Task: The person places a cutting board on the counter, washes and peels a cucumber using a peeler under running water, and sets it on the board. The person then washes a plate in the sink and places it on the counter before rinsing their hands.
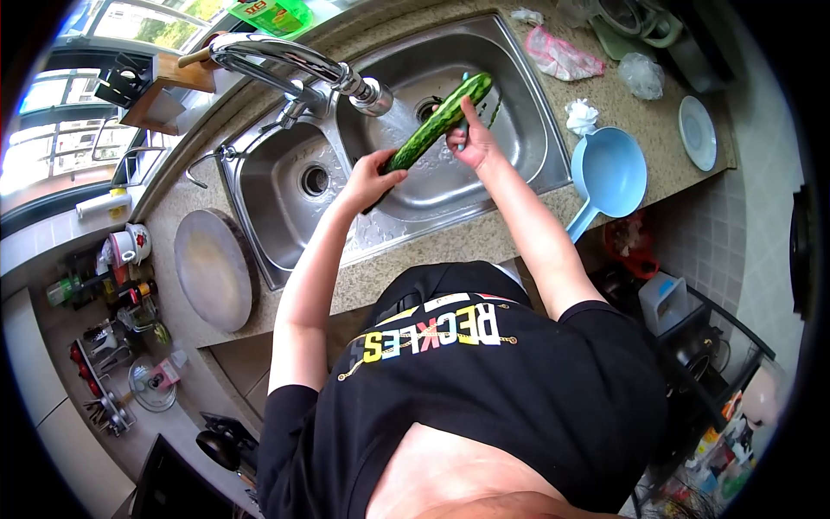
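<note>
A long, dark green cucumber [430, 131] slants over the right-hand sink basin [519, 143], its far end up and to the right. Wrapped around the near end, my left hand [370, 180] grips it firmly. My right hand [471, 143] is closed at the far half, its thumb against the cucumber. In its fingers is a slim light-blue tool that looks like a peeler [462, 144], mostly hidden by the hand and the cucumber. A paler strip shows on the skin near the far end, and a thin green strip [495, 113] hangs beside it.
Water runs from the chrome faucet [374, 96] beside the cucumber. The left basin [277, 212] has a drain. A round board [213, 270] leans at the counter's left. On the right are a blue ladle-shaped scoop [611, 173], a white plate [697, 132] and a pink-and-white cloth [560, 54].
</note>
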Demonstrator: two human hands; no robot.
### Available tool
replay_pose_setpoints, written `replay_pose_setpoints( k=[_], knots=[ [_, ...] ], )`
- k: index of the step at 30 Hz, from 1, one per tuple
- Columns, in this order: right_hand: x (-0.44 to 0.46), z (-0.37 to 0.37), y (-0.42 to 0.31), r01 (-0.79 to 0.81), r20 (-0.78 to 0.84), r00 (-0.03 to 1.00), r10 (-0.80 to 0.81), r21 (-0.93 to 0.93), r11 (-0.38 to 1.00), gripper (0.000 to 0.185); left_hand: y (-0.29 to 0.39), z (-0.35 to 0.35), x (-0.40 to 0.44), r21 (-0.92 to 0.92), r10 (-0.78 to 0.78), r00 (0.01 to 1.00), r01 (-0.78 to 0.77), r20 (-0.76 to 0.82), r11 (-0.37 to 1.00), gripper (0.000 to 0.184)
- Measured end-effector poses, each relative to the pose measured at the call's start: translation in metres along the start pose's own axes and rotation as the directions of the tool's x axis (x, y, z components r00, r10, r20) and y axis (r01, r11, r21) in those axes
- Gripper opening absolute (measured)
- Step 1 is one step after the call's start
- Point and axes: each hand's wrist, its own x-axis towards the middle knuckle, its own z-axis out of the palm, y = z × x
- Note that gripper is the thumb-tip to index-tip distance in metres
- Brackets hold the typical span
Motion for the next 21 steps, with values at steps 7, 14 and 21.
replay_pose_setpoints(
  k=[7, 14, 21],
  knots=[
    [-0.022, 0.054, -0.021, 0.530, 0.026, 0.833, -0.553, -0.327, 0.782, 0.031, -0.013, 0.008, 0.068, -0.123, -0.233, 0.929, 0.205, -0.289, 0.971, 0.028],
    [-0.052, 0.059, 0.023, 0.588, 0.399, 0.670, -0.626, -0.800, 0.119, 0.053, 0.040, 0.046, 0.064, -0.794, 0.037, 0.797, 0.594, 0.602, 0.127, 0.049],
    [-0.085, 0.060, 0.058, 0.501, 0.469, 0.680, -0.563, -0.858, -0.110, 0.046, -0.002, 0.046, 0.073, -0.884, -0.187, 0.867, 0.468, 0.463, -0.016, 0.021]
  ],
)
